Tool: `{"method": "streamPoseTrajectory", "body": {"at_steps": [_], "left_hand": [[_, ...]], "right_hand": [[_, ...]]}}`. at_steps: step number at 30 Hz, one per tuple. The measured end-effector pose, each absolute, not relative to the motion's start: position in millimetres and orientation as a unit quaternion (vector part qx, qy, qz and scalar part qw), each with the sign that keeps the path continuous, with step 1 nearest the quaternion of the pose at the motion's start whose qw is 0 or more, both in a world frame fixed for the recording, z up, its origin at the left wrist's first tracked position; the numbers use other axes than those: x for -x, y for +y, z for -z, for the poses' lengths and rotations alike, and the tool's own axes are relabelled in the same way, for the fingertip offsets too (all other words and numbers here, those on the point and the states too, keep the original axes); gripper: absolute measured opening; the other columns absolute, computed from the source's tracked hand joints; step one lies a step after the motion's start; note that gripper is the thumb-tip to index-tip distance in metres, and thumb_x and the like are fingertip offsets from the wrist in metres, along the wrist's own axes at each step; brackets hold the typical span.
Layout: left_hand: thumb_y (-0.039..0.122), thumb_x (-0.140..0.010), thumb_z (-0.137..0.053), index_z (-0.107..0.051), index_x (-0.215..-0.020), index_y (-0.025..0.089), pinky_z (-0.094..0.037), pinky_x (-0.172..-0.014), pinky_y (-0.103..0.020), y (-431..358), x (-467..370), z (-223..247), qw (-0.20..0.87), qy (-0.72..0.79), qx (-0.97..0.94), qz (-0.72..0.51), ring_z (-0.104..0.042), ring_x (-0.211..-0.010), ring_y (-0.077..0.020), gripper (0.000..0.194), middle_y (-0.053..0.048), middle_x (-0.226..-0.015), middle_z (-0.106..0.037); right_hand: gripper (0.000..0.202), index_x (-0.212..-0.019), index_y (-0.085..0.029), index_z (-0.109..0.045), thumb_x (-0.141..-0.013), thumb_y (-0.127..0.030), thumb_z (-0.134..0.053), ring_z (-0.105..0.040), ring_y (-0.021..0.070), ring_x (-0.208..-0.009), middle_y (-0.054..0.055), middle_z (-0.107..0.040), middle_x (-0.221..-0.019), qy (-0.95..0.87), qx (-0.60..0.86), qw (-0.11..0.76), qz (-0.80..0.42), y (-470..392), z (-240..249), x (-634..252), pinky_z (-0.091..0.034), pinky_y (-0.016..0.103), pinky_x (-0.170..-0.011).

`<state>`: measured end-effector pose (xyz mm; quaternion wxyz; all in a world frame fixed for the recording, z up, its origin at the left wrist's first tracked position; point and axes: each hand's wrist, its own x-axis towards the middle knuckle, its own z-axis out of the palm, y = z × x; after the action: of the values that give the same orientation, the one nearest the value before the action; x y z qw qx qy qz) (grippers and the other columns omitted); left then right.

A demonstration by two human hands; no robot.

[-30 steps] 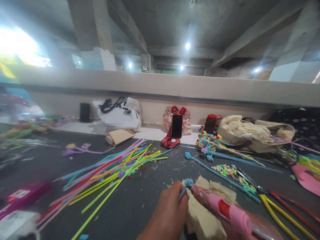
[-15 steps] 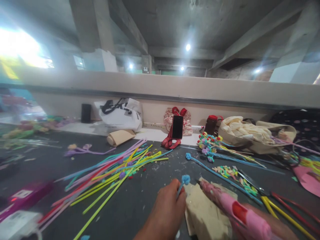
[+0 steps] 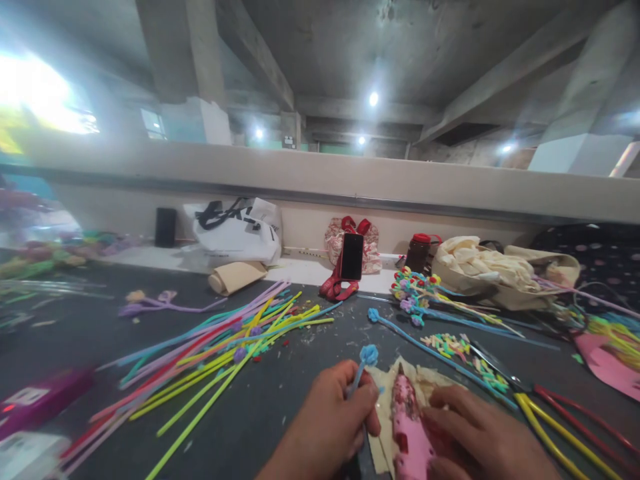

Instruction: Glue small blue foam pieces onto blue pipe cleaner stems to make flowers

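Between the thumb and fingers of my left hand (image 3: 337,413) is a blue pipe cleaner (image 3: 369,356), its curled, knotted head pointing up. A pink glue gun (image 3: 407,420) with a dark nozzle lies on a crumpled beige sheet (image 3: 383,443), nozzle pointing away from me. My right hand (image 3: 475,420) is at the glue gun's right side, fingers apart and bent; whether the fingertips touch it is unclear. Another blue pipe cleaner (image 3: 440,355) with a knotted end lies beyond on the dark table.
Loose coloured pipe cleaners (image 3: 220,353) spread across the left. Small cut pieces (image 3: 447,345), scissors (image 3: 520,387) and a bundle of knotted stems (image 3: 413,297) lie on the right. A phone (image 3: 352,257) stands at the back, between a white bag (image 3: 237,233) and a dark bottle (image 3: 419,252).
The glue gun has swung from slanting in my right hand to lying on the beige sheet. My right hand has loosened around it. The left hand still holds the blue pipe cleaner.
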<state>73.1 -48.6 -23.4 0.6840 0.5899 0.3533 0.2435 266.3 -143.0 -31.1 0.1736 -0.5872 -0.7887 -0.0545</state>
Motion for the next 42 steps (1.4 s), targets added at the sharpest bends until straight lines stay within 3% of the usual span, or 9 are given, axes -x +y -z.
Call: {"method": "streamPoseTrajectory", "body": {"at_steps": [6, 15, 21, 27, 31, 42], "left_hand": [[0.037, -0.066, -0.056, -0.045, -0.063, 0.017, -0.006, -0.028, -0.017, -59, -75, 9, 0.795, 0.252, -0.512, -0.205, -0.024, -0.023, 0.0009, 0.024, 0.006, -0.045, -0.051], [0.043, -0.069, -0.054, -0.05, -0.066, 0.013, -0.005, -0.031, -0.019, -59, -71, 8, 0.823, 0.197, -0.505, -0.171, -0.019, -0.024, 0.0011, 0.03, 0.005, -0.045, -0.049], [0.038, -0.075, -0.046, -0.049, -0.075, 0.017, -0.023, -0.038, -0.017, -58, -74, 11, 0.706, 0.318, -0.602, -0.192, -0.03, -0.031, -0.0032, 0.021, 0.007, -0.046, -0.049], [0.032, -0.077, -0.038, -0.05, -0.061, 0.017, -0.033, -0.05, -0.02, -56, -72, 11, 0.549, 0.39, -0.724, -0.149, -0.046, -0.048, -0.0092, 0.025, 0.004, -0.048, -0.05], [0.03, -0.077, -0.035, -0.053, -0.059, 0.016, -0.033, -0.051, -0.02, -56, -73, 16, 0.499, 0.393, -0.763, -0.125, -0.051, -0.053, -0.0107, 0.029, 0.0, -0.056, -0.057], [0.026, -0.075, -0.032, -0.053, -0.051, 0.016, -0.03, -0.048, -0.021, -60, -71, 15, 0.415, 0.407, -0.806, -0.112, -0.052, -0.052, -0.0121, 0.034, -0.002, -0.052, -0.058]], "right_hand": [[0.016, -0.089, -0.016, -0.06, -0.079, -0.012, -0.048, -0.06, 0.0142, -0.073, 0.006, -0.063, -0.079, -0.805, 0.515, 0.293, -0.037, -130, -8, -240, -0.047, 0.021, -0.064], [0.011, -0.078, -0.016, -0.057, -0.081, -0.011, -0.048, -0.055, 0.0121, -0.065, 0.004, -0.059, -0.071, -0.821, 0.448, 0.351, -0.038, -113, 2, -229, -0.042, 0.021, -0.057], [0.01, -0.071, -0.018, -0.052, -0.08, -0.015, -0.05, -0.053, 0.0115, -0.061, 0.001, -0.056, -0.066, -0.781, 0.508, 0.356, -0.076, -117, -2, -240, -0.04, 0.021, -0.055], [0.011, -0.074, -0.019, -0.053, -0.082, -0.014, -0.046, -0.054, 0.0117, -0.064, 0.001, -0.058, -0.07, -0.774, 0.519, 0.356, -0.074, -116, 2, -249, -0.041, 0.022, -0.058], [0.009, -0.079, -0.018, -0.055, -0.081, -0.012, -0.048, -0.056, 0.0125, -0.066, 0.003, -0.06, -0.072, -0.791, 0.492, 0.359, -0.061, -116, 7, -243, -0.042, 0.022, -0.057], [0.01, -0.08, -0.018, -0.055, -0.079, -0.008, -0.051, -0.054, 0.0129, -0.062, 0.003, -0.06, -0.067, -0.8, 0.467, 0.371, 0.069, -111, 22, -234, -0.04, 0.024, -0.054]]}}
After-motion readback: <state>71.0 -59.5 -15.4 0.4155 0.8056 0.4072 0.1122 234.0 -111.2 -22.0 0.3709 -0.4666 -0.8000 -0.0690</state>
